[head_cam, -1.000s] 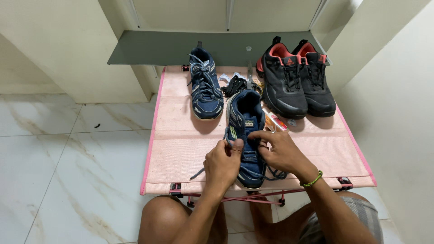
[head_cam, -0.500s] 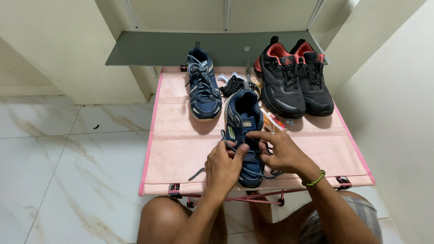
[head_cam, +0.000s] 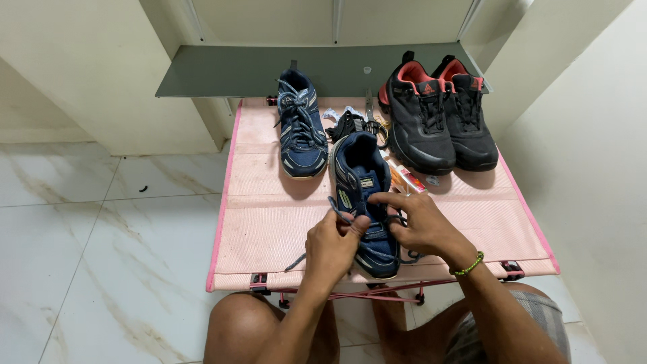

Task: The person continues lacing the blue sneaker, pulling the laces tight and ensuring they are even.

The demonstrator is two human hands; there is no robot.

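Observation:
A navy blue sneaker (head_cam: 362, 176) lies on the pink folding table (head_cam: 259, 202), toe pointing toward me. My left hand (head_cam: 333, 246) pinches a dark shoelace (head_cam: 339, 209) beside the shoe's left edge. My right hand (head_cam: 419, 224), with a green bead bracelet on its wrist, rests on the shoe's front part and its fingers hold the lace there. The shoe's toe is partly hidden under both hands. A loose lace end (head_cam: 294, 262) trails to the left near the table's front edge.
A second navy sneaker (head_cam: 300, 127) with its laces in stands at the back left of the table. A black pair with red lining (head_cam: 438, 118) stands at the back right. Small items and scissors (head_cam: 369, 114) lie between them. White walls close in on the right.
My left hand has drawn the lace up and leftward from the shoe. My right hand shifted slightly on the shoe's front. The view tilted a little.

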